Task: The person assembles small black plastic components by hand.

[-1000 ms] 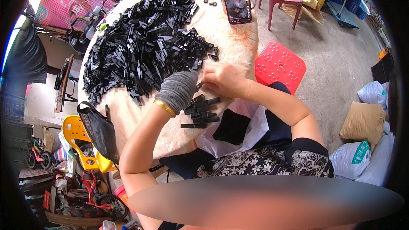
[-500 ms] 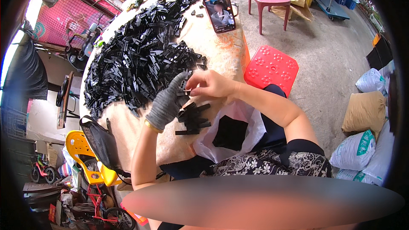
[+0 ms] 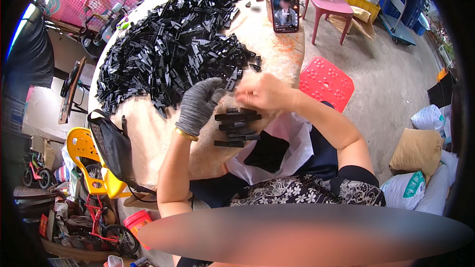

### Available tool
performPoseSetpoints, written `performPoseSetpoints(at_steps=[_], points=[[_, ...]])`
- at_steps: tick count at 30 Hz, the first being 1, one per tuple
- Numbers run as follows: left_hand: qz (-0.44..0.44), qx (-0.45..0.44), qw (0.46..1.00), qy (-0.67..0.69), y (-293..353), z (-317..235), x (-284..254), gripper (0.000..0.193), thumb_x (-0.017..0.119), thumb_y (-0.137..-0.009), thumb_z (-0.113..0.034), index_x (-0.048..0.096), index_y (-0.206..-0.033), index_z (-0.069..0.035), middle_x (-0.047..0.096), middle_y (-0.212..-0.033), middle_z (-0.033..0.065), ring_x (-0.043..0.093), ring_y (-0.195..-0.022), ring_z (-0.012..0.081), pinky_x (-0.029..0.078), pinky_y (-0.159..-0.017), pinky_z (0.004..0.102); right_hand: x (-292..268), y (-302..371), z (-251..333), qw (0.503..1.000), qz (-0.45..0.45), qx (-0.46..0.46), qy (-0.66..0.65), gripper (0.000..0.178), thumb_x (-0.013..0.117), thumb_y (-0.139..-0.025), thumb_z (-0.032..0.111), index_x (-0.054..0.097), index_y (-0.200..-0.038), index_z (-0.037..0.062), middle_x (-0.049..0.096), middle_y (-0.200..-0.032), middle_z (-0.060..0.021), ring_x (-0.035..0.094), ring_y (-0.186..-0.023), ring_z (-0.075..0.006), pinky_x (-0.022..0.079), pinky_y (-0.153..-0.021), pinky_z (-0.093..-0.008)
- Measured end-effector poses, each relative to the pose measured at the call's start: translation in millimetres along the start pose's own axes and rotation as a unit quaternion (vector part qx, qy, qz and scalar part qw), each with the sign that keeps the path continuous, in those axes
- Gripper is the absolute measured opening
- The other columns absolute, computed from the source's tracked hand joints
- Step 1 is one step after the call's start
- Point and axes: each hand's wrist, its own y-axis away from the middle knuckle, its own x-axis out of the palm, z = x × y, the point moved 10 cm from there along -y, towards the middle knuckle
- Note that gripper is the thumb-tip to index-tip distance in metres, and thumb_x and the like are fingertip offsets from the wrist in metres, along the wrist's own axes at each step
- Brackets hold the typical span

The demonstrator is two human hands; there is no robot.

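A large heap of small black plastic pieces [image 3: 168, 49] covers much of the cloth-covered table [image 3: 148, 136]. My left hand [image 3: 199, 105], in a grey knitted glove, is at the heap's near edge with its fingers curled toward the thumb; whether a piece is inside does not show. To its right, my bare right hand [image 3: 264, 91] is apart from it, fingers bent and smeared by motion. Just below the hands lies a small stack of black strips [image 3: 240, 128]. An open white plastic bag [image 3: 299, 146] with a dark inside rests at my lap against the table edge.
A phone [image 3: 285, 10] stands upright at the table's far right. Beside the table are a red stool [image 3: 326, 83] and a maroon chair [image 3: 329, 2]. A black mesh bag [image 3: 110, 143] hangs by a yellow chair [image 3: 84, 160] at left. Filled sacks [image 3: 415, 153] line the right.
My hands, together over a black piece before, have come apart. The right fingers are now blurred. The view has shifted slightly, and the phone and stool appear farther right.
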Motion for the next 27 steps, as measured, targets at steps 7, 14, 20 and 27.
performPoseSetpoints(at_steps=[7, 14, 20, 27], points=[[0.064, 0.02, 0.964, -0.259, -11, -28, 30, 0.028, 0.062, -0.08, -0.027, 0.06, -0.1, -0.008, 0.062, -0.082, 0.0148, 0.061, -0.077, 0.0334, 0.049, -0.067, 0.0432, 3, -13, -22, 0.977, -0.061, 0.01, 0.205, 0.018, 0.062, -0.074, 0.007, 0.063, -0.092, 0.004, 0.057, -0.087, -0.0106, 0.057, -0.084, -0.0294, 0.047, -0.076, -0.0366], [0.052, -0.002, 0.94, -0.337, -1, -38, 30, 0.023, 0.061, -0.081, -0.027, 0.06, -0.096, -0.01, 0.058, -0.087, 0.0155, 0.06, -0.075, 0.0343, 0.048, -0.063, 0.0446, 4, -2, 0, 0.986, -0.071, -0.019, 0.153, 0.01, 0.059, -0.072, 0.009, 0.062, -0.08, 0.0048, 0.056, -0.085, -0.0115, 0.056, -0.082, -0.0287, 0.047, -0.075, -0.037], [-0.028, 0.042, 0.934, -0.353, 13, -48, 17, 0.022, 0.065, -0.078, -0.021, 0.063, -0.097, -0.01, 0.059, -0.088, 0.011, 0.055, -0.084, 0.0316, 0.046, -0.072, 0.0414, -10, 8, -2, 0.989, -0.11, 0.023, 0.095, 0.007, 0.061, -0.072, 0.007, 0.062, -0.078, 0.004, 0.057, -0.085, -0.0101, 0.057, -0.085, -0.0293, 0.047, -0.076, -0.0369], [-0.036, 0.09, 0.961, -0.261, 16, -56, 11, 0.031, 0.072, -0.07, -0.01, 0.061, -0.1, -0.009, 0.064, -0.086, 0.009, 0.057, -0.078, 0.0287, 0.046, -0.073, 0.0371, -14, 10, -17, 0.992, -0.096, 0.081, 0.028, 0.019, 0.065, -0.072, 0.005, 0.063, -0.091, 0.0035, 0.062, -0.087, -0.0121, 0.059, -0.084, -0.03, 0.048, -0.075, -0.0375]])
